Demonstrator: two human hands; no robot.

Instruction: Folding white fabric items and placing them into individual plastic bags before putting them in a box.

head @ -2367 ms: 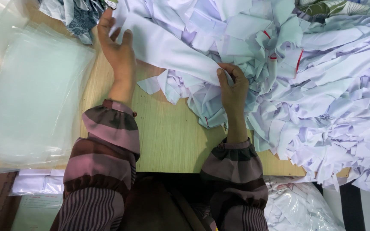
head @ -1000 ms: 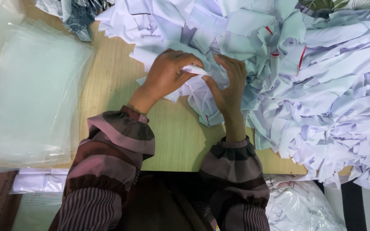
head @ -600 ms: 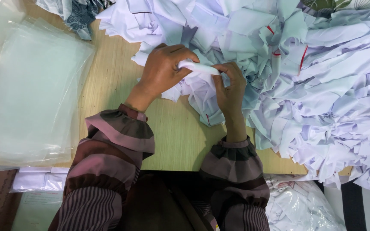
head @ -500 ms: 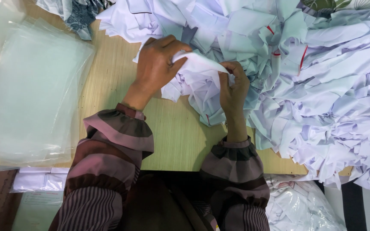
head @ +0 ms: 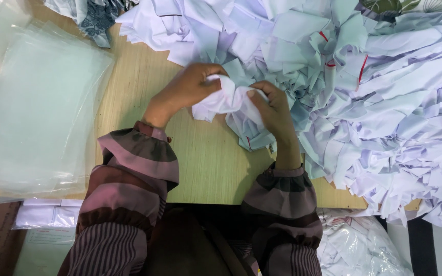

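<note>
I am gripping a small white cloth piece [head: 224,97] bunched between my left hand [head: 188,92] and right hand [head: 272,110], both closed on it, near the worktop [head: 205,163] middle beside the fabric heap [head: 374,92]; judged light, soft, limp, best pinched at its edges.

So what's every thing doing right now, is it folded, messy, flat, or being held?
Left hand: closed on the small white cloth piece.
Right hand: closed on the same piece.
Small white cloth piece: bunched up between both hands.
Big heap of white fabric scraps: loose, jumbled.
Stack of clear plastic bags: lying flat.
Pale wooden table: partly covered.
</note>
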